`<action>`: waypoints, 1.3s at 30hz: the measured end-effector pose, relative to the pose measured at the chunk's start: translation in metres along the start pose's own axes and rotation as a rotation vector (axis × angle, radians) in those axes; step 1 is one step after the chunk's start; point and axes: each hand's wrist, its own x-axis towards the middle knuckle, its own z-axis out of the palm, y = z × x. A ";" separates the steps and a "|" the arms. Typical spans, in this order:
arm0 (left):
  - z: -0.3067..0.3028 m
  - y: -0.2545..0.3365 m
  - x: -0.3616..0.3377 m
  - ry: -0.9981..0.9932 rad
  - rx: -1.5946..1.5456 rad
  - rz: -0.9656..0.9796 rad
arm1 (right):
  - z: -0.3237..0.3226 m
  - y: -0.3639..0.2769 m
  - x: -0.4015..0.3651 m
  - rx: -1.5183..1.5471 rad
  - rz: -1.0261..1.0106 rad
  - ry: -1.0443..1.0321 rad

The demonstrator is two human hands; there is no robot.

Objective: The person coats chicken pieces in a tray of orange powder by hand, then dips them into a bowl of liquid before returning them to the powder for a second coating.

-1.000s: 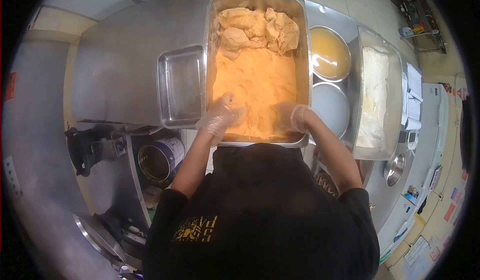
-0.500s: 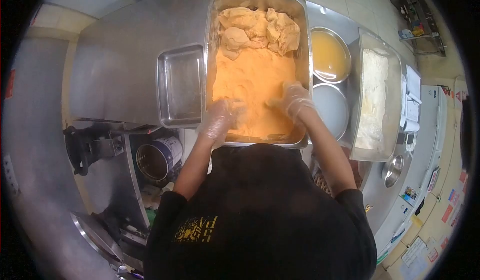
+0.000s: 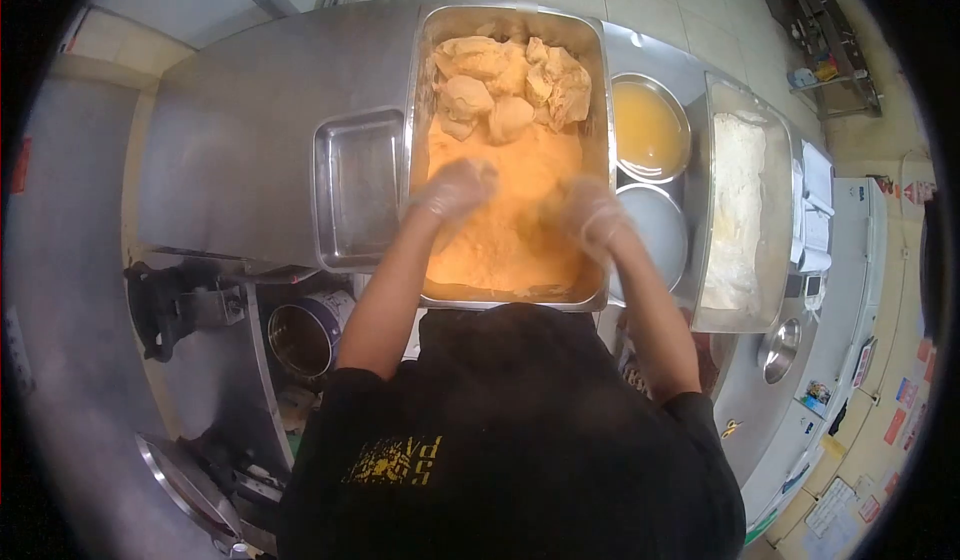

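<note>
A deep steel pan (image 3: 603, 80) holds orange breading powder (image 3: 500, 245), with coated pieces that look like chicken (image 3: 470, 57) heaped at its far end. One rounded piece (image 3: 512, 118) lies at the near edge of that heap. Over the left part of the powder is my left hand (image 3: 458, 190), in a clear plastic glove, its fingers curled in; what they hold, if anything, is hidden. My right hand (image 3: 592, 215), gloved too, hovers by the pan's right wall, its fingers smeared by motion.
Left of the pan sits a shallow steel tray (image 3: 358, 245). To the right are a round pan of yellow liquid (image 3: 648, 130), a round pan of pale liquid (image 3: 652, 235) and a long bin of white powder (image 3: 735, 210). A steel bowl (image 3: 780, 350) stands farther right.
Both hands have come up from the powder, the left one moving toward the heap. A rounded coated piece now shows at the heap's near edge. The whole view has shifted slightly.
</note>
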 end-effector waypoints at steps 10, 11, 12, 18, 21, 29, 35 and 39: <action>0.092 0.000 -0.022 0.162 0.869 0.200 | 0.093 0.019 0.044 -0.371 -0.321 -0.004; 0.090 0.011 -0.024 0.079 0.844 0.149 | 0.101 0.019 0.034 -0.350 -0.357 0.017; 0.089 0.013 -0.025 0.037 0.800 0.123 | 0.110 0.018 0.024 -0.331 -0.394 0.038; 0.103 -0.005 -0.041 0.001 0.491 0.118 | 0.123 0.029 0.003 -0.285 -0.324 -0.165; 0.099 -0.010 -0.048 -0.065 0.484 0.099 | 0.114 0.019 -0.003 -0.305 -0.329 -0.250; 0.076 -0.024 -0.061 -0.066 0.383 -0.045 | 0.096 0.001 -0.003 -0.213 -0.340 -0.360; 0.050 -0.015 -0.059 0.137 0.776 0.030 | 0.123 -0.029 -0.009 -0.255 -0.420 -0.190; 0.051 -0.022 -0.048 0.186 0.792 0.030 | 0.141 -0.013 0.005 -0.176 -0.357 -0.350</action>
